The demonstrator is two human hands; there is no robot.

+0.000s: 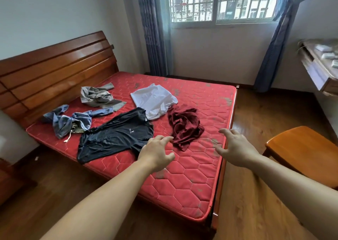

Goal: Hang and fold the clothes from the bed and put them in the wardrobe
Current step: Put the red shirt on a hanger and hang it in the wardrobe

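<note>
Several garments lie on the red quilted mattress point(192, 175). A crumpled dark red garment point(184, 126) sits near the middle, a black T-shirt point(113, 137) is spread flat to its left, and a white garment point(153, 99) lies behind them. A blue denim piece point(67, 121) and a grey-green piece point(97, 96) are bunched near the headboard. My left hand point(157, 153) hovers over the mattress just left of the dark red garment, fingers spread and loosely bent, holding nothing. My right hand point(236, 146) hovers to its right, likewise empty.
A wooden headboard point(54, 68) stands at the left. An orange wooden chair point(303, 148) is close by on the right, and a desk point(318, 64) lines the right wall. Curtains frame the barred window point(219, 2) behind. Wooden floor point(256, 111) surrounds the bed.
</note>
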